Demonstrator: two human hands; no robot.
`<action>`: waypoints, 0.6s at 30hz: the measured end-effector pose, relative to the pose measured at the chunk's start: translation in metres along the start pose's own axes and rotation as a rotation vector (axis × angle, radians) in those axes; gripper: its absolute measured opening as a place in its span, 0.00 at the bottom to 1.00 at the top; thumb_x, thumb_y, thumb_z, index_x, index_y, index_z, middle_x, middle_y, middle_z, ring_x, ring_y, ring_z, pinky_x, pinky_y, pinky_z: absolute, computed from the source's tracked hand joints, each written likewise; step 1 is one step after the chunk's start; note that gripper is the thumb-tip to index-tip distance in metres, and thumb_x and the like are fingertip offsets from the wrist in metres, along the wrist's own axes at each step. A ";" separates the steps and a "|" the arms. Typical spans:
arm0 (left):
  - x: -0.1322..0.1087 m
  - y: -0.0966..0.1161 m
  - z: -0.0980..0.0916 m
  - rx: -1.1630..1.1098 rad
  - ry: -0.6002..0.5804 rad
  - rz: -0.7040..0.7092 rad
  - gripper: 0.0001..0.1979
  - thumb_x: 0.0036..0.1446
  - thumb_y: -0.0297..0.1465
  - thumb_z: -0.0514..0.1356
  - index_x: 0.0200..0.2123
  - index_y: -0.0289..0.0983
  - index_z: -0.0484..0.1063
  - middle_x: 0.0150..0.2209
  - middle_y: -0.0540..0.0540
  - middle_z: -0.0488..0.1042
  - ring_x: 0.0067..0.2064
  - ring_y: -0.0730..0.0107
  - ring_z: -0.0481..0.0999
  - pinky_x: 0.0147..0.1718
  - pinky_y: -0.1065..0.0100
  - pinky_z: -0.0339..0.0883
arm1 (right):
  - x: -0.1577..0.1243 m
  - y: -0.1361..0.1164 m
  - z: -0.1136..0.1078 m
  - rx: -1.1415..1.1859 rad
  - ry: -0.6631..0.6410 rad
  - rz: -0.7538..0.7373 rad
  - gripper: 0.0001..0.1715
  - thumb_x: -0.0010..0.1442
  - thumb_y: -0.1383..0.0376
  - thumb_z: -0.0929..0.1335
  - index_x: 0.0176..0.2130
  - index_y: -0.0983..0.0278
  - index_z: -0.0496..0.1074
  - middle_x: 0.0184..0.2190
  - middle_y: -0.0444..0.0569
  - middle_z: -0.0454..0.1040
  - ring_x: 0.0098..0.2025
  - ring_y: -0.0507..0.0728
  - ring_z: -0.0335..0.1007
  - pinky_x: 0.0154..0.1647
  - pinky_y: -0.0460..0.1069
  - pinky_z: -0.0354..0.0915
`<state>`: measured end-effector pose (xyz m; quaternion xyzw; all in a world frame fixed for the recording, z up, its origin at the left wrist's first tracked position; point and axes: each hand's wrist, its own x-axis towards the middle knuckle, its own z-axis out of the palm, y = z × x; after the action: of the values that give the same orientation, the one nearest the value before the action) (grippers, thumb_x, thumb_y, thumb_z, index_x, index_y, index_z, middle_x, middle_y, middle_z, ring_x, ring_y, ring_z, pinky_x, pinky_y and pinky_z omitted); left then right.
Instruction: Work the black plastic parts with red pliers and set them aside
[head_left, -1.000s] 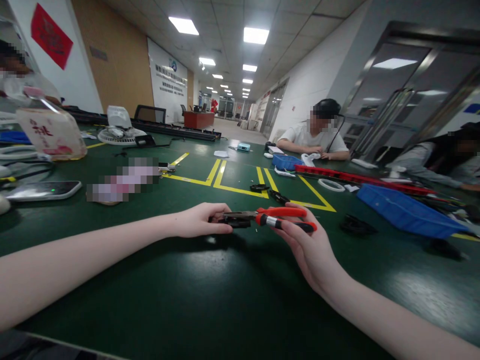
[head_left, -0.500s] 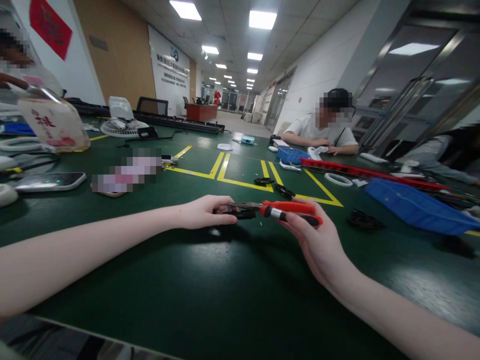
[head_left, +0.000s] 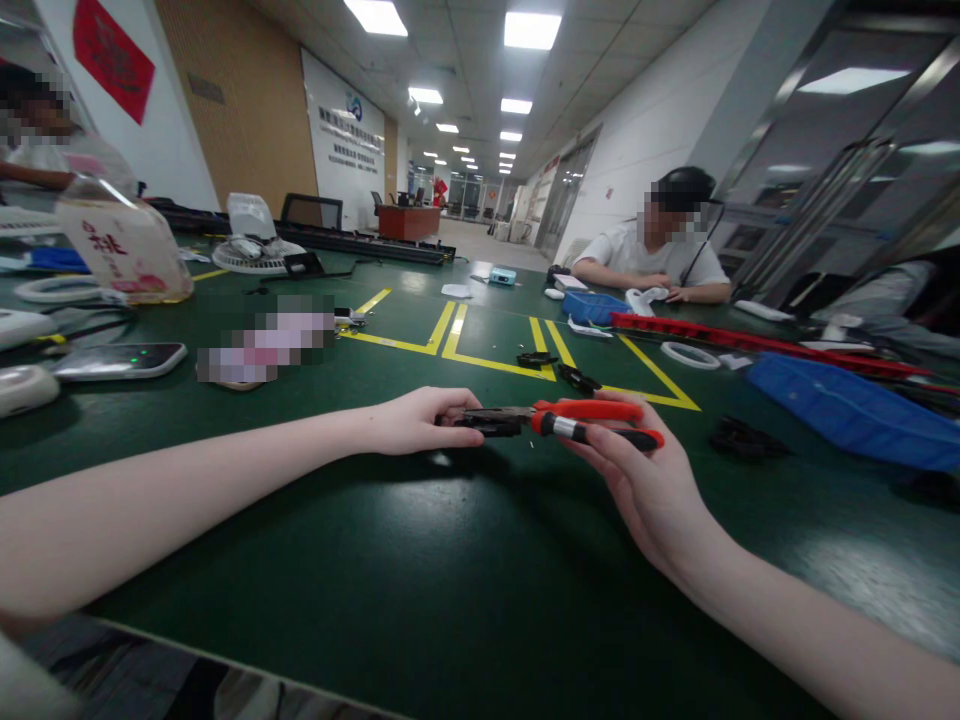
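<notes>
Left fingers (head_left: 460, 437) pinch a part (head_left: 502, 429), right fingers (head_left: 613, 444) grip pliers (head_left: 589, 410). Beyond are a tray (head_left: 847, 415) and a bottle (head_left: 127, 262) lettered "桃".

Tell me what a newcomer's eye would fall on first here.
Probably the metal pliers with red-and-black handles in the right grip, centre, at a small black piece held in the left grip. Next, the yellow tape lines on the dark green tabletop beyond, then the long blue plastic tray at the right edge.

Left forearm (head_left: 187, 505) enters from the left edge, left hand (head_left: 424, 420) pinching near frame centre; right hand (head_left: 649, 465) grips right of centre.
</notes>
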<state>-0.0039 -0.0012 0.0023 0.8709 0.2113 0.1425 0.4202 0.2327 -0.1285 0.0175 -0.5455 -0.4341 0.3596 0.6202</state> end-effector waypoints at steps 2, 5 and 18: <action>0.000 0.000 0.000 -0.001 -0.002 -0.004 0.19 0.62 0.44 0.60 0.49 0.37 0.68 0.29 0.54 0.64 0.30 0.72 0.65 0.29 0.71 0.55 | 0.000 0.000 0.000 -0.004 0.007 0.008 0.36 0.41 0.54 0.79 0.47 0.56 0.68 0.41 0.44 0.79 0.51 0.64 0.74 0.61 0.64 0.63; 0.000 0.000 0.000 -0.009 0.000 -0.004 0.19 0.62 0.43 0.60 0.49 0.37 0.68 0.28 0.54 0.64 0.30 0.72 0.66 0.29 0.71 0.56 | 0.000 0.000 0.000 -0.012 0.000 -0.010 0.35 0.42 0.54 0.79 0.47 0.56 0.68 0.41 0.45 0.79 0.51 0.64 0.75 0.60 0.64 0.64; 0.001 -0.002 0.002 -0.017 0.019 0.025 0.18 0.61 0.41 0.61 0.50 0.38 0.66 0.27 0.56 0.62 0.29 0.73 0.66 0.29 0.71 0.57 | -0.001 0.003 -0.003 -0.059 0.011 -0.077 0.38 0.42 0.53 0.80 0.50 0.55 0.67 0.44 0.48 0.79 0.50 0.65 0.76 0.58 0.64 0.66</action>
<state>-0.0032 -0.0008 -0.0004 0.8686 0.2030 0.1577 0.4236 0.2347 -0.1302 0.0142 -0.5485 -0.4619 0.3194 0.6195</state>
